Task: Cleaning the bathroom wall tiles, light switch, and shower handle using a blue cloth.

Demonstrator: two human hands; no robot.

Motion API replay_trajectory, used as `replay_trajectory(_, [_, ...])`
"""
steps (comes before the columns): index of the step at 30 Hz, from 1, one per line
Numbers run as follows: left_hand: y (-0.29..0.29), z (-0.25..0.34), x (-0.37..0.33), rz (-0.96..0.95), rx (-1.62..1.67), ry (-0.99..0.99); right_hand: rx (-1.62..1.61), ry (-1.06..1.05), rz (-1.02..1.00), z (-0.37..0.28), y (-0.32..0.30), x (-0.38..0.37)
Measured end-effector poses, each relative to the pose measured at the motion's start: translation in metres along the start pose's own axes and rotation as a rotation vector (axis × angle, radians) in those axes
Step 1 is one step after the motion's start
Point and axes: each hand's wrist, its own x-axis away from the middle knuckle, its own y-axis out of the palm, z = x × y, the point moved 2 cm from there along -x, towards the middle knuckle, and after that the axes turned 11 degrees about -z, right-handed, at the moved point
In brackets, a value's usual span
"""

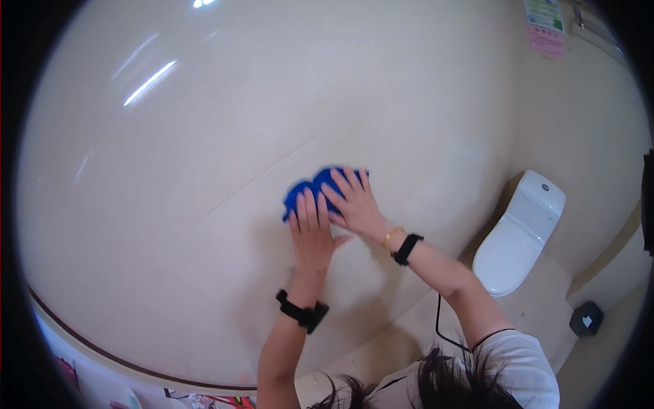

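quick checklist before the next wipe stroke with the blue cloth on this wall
1. Both hands on the cloth: ok. Left hand and right hand lie flat on the blue cloth.
2. Cloth flat against the wall: ok, though partly hidden under the fingers.
3. Cloth spread out fully: cannot tell, it looks bunched.
4. Wall surface around the cloth free of things: ok, bare glossy panels.
5. Dirt or wetness left on the wall: cannot tell, only light glare shows.
6. Clear of the toilet: ok, it stands apart on the right.
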Motion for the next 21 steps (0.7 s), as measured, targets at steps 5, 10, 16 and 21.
replay_trajectory(5, [-0.085, -0.007, -0.092, 0.193, 0.075, 0.103, 0.063, -0.016, 0.274, 0.037, -0.075, -0.095])
replay_trajectory(10, [-0.088, -0.002, -0.118, 0.209, 0.014, 0.105, 0.039, -0.026, 0.306, 0.057, -0.088, -0.106])
replay_trajectory(16, [0.004, 0.032, -0.053, -0.018, -0.099, 0.102, 0.018, 0.075, 0.072, 0.056, -0.019, 0.003])
replay_trajectory(21, [0.076, 0.057, 0.027, -0.139, -0.052, 0.169, -0.013, 0.157, -0.128, 0.034, 0.039, 0.106])
